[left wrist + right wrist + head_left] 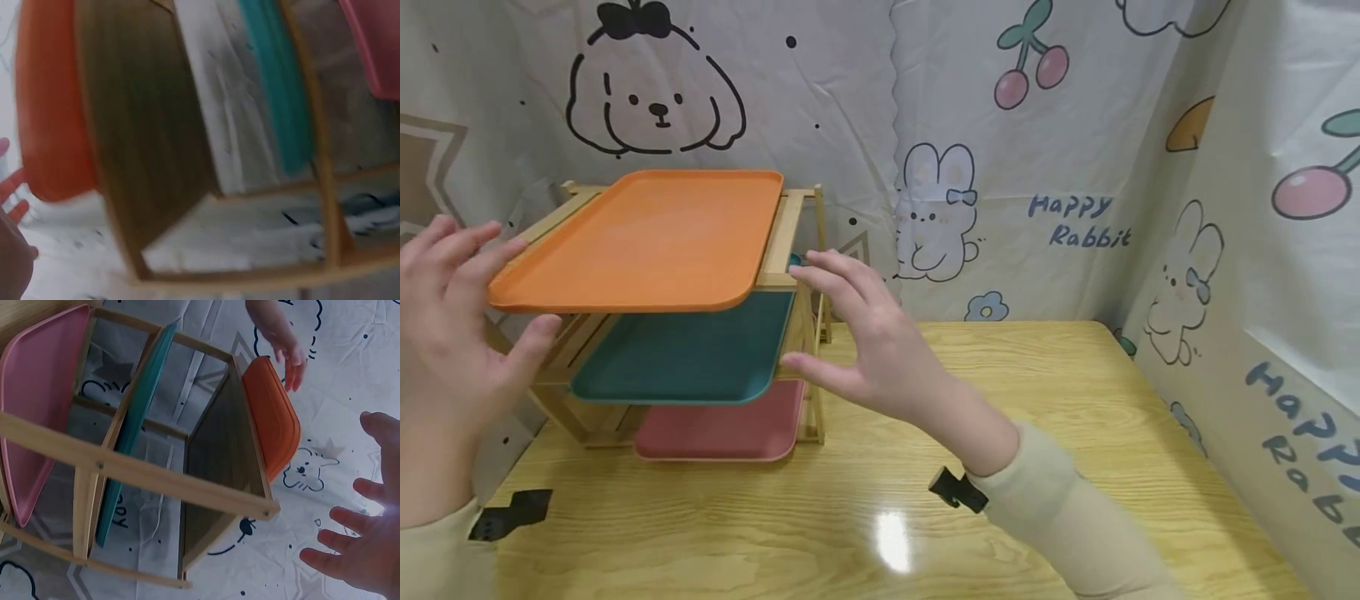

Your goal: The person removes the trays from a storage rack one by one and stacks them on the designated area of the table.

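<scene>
An orange tray (pixel 647 237) lies on the top shelf of a wooden rack (pixel 784 242), its near edge jutting past the front. My left hand (pixel 456 325) is raised at the tray's left edge, fingers spread and thumb apart. On the other side my right hand (pixel 872 342) hovers by the rack's right post, fingers extended toward it and holding nothing. Below sit a teal tray (pixel 688 354) on the middle shelf and a pink tray (pixel 722 425) at the bottom. In the right wrist view, the right hand's fingers (pixel 340 537) are spread, apart from the orange tray (pixel 272 415).
The rack stands at the back left of a wood-grain table (pixel 1000 467). Behind it and along the right hangs a white printed cloth (pixel 850 100) with rabbits and cherries. A black strap piece (pixel 958 490) sits at the right cuff.
</scene>
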The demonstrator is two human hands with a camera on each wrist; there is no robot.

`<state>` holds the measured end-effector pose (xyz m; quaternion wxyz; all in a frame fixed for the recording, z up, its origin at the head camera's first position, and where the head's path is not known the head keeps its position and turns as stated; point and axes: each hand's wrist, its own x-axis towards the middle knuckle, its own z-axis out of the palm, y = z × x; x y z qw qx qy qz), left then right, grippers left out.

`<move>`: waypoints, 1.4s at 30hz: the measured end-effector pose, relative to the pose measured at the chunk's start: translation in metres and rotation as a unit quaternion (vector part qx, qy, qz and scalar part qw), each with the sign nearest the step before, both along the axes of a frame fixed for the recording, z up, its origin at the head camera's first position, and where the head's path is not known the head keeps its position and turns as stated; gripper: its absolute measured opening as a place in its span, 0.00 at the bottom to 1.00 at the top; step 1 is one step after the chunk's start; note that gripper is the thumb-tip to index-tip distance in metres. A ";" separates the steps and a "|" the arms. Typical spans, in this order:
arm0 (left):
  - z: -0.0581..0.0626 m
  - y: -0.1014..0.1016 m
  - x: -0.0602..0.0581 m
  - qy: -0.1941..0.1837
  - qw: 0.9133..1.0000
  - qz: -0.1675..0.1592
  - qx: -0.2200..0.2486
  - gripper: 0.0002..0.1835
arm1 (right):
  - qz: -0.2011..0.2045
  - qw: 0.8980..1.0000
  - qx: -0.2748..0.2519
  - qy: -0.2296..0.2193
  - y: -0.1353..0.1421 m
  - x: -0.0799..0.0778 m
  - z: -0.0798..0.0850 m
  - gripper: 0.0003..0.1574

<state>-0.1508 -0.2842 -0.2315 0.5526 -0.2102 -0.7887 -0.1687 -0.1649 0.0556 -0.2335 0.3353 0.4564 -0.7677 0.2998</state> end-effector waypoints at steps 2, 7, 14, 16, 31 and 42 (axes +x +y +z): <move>-0.002 -0.011 -0.005 -0.022 1.000 0.007 0.008 0.44 | 0.002 1.000 0.003 0.021 -0.011 -0.002 0.003 0.43; -0.007 -0.034 -0.020 -0.048 0.997 -0.024 0.051 0.47 | 0.003 1.000 0.007 0.030 -0.033 -0.010 0.004 0.39; -0.026 -0.071 -0.041 -0.074 0.992 -0.049 0.086 0.49 | 0.004 1.000 0.018 0.024 -0.050 -0.023 -0.003 0.32; -0.032 -0.079 -0.047 -0.072 0.992 -0.057 0.088 0.49 | 0.001 0.999 0.022 0.032 -0.053 -0.025 -0.006 0.27; -0.053 -0.104 -0.065 -0.093 0.994 0.006 0.056 0.51 | -0.032 0.997 0.045 0.062 -0.060 -0.031 -0.006 0.20; -0.048 -0.087 -0.065 -0.028 0.993 -0.007 0.117 0.48 | -0.067 0.994 0.046 0.073 -0.052 -0.036 -0.007 0.17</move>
